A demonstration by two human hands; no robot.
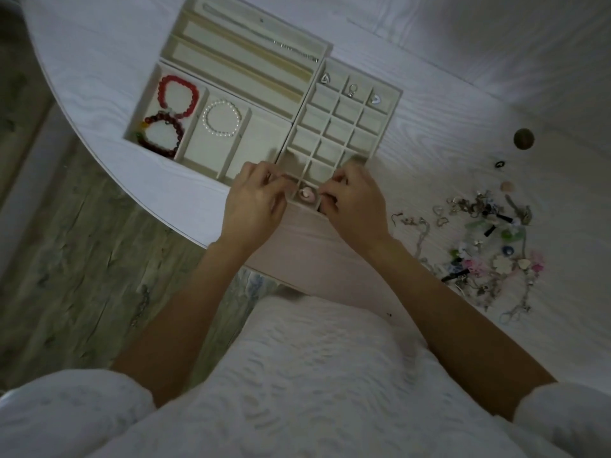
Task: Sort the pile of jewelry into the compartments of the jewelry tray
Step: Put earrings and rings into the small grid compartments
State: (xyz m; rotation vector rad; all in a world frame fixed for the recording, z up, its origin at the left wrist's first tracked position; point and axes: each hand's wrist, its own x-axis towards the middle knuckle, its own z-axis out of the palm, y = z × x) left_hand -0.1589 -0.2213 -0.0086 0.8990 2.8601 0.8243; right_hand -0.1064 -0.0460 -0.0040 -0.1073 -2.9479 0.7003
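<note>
The cream jewelry tray (299,104) lies on the white table. Its grid section (344,127) of small cells holds silver pieces in the far row. A pink piece (306,194) lies in the nearest middle cell. My left hand (254,203) and my right hand (355,201) flank that cell, fingers curled and pinched at its edges; whether either grips anything is hidden. Two red bead bracelets (172,110) and a pearl bracelet (222,118) fill the left compartments. A silver chain (264,34) lies in a long slot. The jewelry pile (486,246) sits to the right.
A pink cloth or box surface (297,246) lies under my wrists at the table's near edge. A round dark knob (523,138) and a small dark ring (499,164) lie right of the tray. The table's curved edge drops to wooden floor (82,259) on the left.
</note>
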